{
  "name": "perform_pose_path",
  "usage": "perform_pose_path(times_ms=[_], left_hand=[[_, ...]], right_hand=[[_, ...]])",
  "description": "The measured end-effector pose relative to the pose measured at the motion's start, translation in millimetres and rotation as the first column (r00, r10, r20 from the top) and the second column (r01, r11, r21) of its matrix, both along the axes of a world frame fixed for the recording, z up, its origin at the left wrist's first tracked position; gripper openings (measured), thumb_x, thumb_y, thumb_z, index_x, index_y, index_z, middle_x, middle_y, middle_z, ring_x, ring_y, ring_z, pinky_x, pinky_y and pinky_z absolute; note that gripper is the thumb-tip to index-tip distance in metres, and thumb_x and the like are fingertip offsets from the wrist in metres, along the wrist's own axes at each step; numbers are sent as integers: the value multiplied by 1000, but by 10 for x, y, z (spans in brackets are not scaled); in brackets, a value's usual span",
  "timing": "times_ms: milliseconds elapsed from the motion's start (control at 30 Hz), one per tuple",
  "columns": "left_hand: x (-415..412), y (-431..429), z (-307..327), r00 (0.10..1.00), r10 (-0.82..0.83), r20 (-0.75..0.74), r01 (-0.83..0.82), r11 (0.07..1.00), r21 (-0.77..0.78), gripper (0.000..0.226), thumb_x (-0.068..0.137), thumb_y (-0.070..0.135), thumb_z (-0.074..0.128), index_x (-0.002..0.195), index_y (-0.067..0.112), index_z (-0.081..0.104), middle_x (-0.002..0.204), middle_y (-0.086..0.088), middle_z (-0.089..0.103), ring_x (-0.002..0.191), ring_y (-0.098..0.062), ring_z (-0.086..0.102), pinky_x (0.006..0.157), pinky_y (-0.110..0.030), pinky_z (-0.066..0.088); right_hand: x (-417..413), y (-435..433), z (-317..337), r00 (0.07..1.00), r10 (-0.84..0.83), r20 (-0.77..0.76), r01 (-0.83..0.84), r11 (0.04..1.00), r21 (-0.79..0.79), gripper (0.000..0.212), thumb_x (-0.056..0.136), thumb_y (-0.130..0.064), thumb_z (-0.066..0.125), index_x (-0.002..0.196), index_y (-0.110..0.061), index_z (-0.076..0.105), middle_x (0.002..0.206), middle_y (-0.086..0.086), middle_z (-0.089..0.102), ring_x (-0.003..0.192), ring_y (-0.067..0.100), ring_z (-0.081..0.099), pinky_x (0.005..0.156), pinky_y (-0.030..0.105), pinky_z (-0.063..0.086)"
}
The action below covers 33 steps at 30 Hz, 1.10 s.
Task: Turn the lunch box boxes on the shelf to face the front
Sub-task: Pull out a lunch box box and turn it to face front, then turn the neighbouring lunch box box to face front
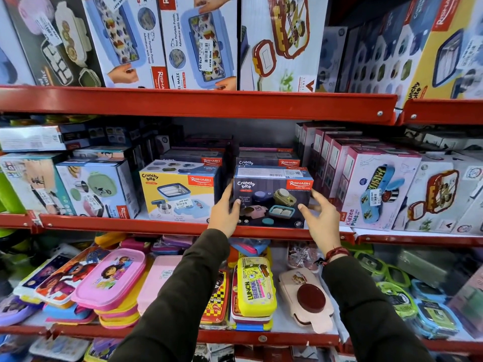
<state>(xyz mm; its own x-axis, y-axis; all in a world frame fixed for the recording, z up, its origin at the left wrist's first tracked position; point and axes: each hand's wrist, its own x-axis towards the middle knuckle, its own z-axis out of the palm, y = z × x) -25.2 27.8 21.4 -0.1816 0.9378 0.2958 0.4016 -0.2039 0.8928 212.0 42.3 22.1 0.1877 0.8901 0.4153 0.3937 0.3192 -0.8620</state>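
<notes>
A dark Crunchy Bite lunch box box [271, 197] stands on the middle red shelf [156, 226], its printed front towards me. My left hand [226, 209] grips its left side, thumb on the front face. My right hand [320, 215] is at its right side with fingers spread, fingertips touching or just off the box edge. A yellow Crunchy Bite box [177, 192] stands front-facing just to the left. More dark boxes are stacked behind both.
Pink Kidzee Plus boxes [376, 189] crowd the right, green and white boxes [96, 189] the left. The upper shelf holds leaning blue puzzle lunch box cartons [201, 45]. Below lie loose plastic lunch boxes, among them a yellow one [254, 286] and a pink one [112, 278].
</notes>
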Motion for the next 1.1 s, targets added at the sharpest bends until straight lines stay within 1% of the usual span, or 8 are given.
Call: perform_pose_path(times_ms=[400,500,600,667,767,833,967,1100], left_hand=[[3,32,-18,999,38,-17,-38,999,6,55,108,16,45,160,17,28,154,-13,53,142,-30,52,122,-45,39],[25,-115,-68,992,92,92,-96,994,45,50,107,22,48,156,17,35,154,-10,53,139,-25,53,121,-46,41],[28,-371,-130,951,176,253,-221,962,158,33,107,25,48,140,26,49,130,2,65,120,-20,64,106,-41,53],[-19,-514,-129,929,197,314,-278,931,238,24,107,25,47,131,30,53,117,11,66,110,-15,66,96,-32,55],[-211,-591,-87,915,229,331,-338,884,323,25,108,21,47,130,23,56,119,6,66,107,-6,63,92,-22,52],[-427,-593,-49,901,269,341,-386,857,343,26,107,22,47,132,21,56,126,5,64,113,-1,60,97,-23,49],[-915,-538,-13,900,313,304,-400,869,291,45,106,33,45,150,26,40,155,2,44,148,-18,40,121,-38,33],[-1273,-491,116,905,333,264,-378,915,140,62,110,36,40,163,15,17,171,-8,18,158,-21,19,119,-24,15]], right_hand=[[-70,53,-34,999,-46,24,47,998,-41,55,94,-21,72,145,-9,54,145,15,61,135,31,57,115,43,44],[-119,-73,-72,988,-130,-87,136,988,69,49,95,-20,69,142,-15,56,140,10,57,126,27,58,108,39,47],[-304,-298,-115,970,-200,-141,229,944,236,30,97,-15,64,127,-21,66,123,5,62,115,25,59,104,42,48],[-512,-425,-142,982,-142,-123,173,941,290,25,97,-12,64,121,-19,69,116,4,65,108,21,60,99,36,50],[-869,-523,-139,996,-29,-88,58,939,338,23,97,-10,64,118,-15,71,107,2,66,92,14,61,88,28,53],[-1119,-556,-106,994,78,-71,-54,953,297,27,99,-13,62,125,-18,69,110,0,67,95,10,64,88,24,54],[-1579,-564,-29,953,277,-123,-271,960,64,41,104,-28,56,144,-25,55,140,5,62,125,13,62,106,29,51],[-1933,-511,60,931,321,-176,-338,938,-75,48,106,-33,50,153,-24,44,155,8,51,142,18,50,120,37,39]])
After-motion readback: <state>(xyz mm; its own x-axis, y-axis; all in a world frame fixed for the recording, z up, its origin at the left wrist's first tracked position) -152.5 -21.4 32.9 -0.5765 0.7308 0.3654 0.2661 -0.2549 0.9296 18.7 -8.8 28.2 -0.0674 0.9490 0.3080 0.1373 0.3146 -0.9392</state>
